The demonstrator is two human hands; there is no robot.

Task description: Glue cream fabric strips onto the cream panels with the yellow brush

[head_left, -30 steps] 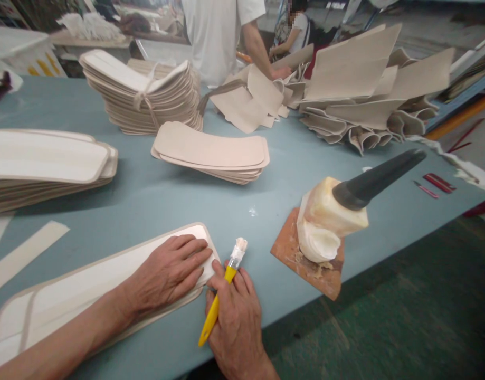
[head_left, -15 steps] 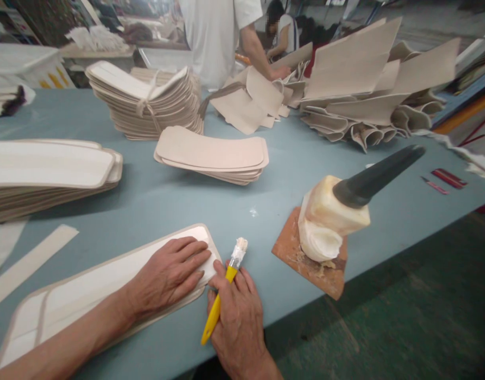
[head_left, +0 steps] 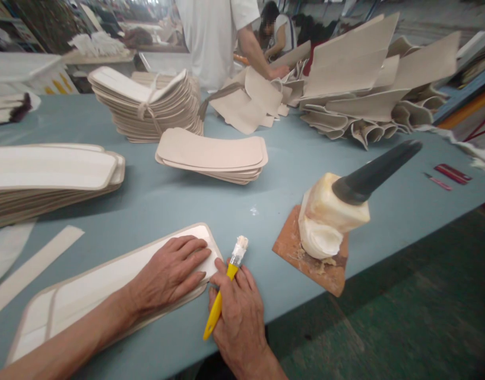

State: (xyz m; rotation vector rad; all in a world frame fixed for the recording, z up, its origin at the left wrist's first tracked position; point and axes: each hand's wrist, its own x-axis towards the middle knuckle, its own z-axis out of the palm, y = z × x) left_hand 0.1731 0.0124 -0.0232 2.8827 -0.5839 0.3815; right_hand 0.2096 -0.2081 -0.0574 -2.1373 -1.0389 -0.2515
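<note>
My left hand point(head_left: 173, 272) lies flat on a long white panel with a beige border point(head_left: 84, 285), fingers stretched toward its right end. At that end's corner, my right hand point(head_left: 240, 311) holds a brush with a yellow handle point(head_left: 214, 315) between thumb and fingers. White paste coats the bristles, which point up and away from the panel. The right thumb and index finger touch the panel's edge. To the right, a block-like container with a dark handle point(head_left: 333, 211) and a mound of white paste rests on a brown board point(head_left: 287, 237).
Stacks of panels stand at left point(head_left: 48, 169), centre point(head_left: 212, 150) and, tied up, behind point(head_left: 147, 105). Beige sheets point(head_left: 353, 68) pile at back right. A small cutter point(head_left: 438, 182) lies near the right edge. A person in white point(head_left: 208, 42) reaches across the far side.
The view has shifted slightly, so the panel and the strip at left appear a little further right. Both hands and the brush keep nearly the same positions on the panel.
</note>
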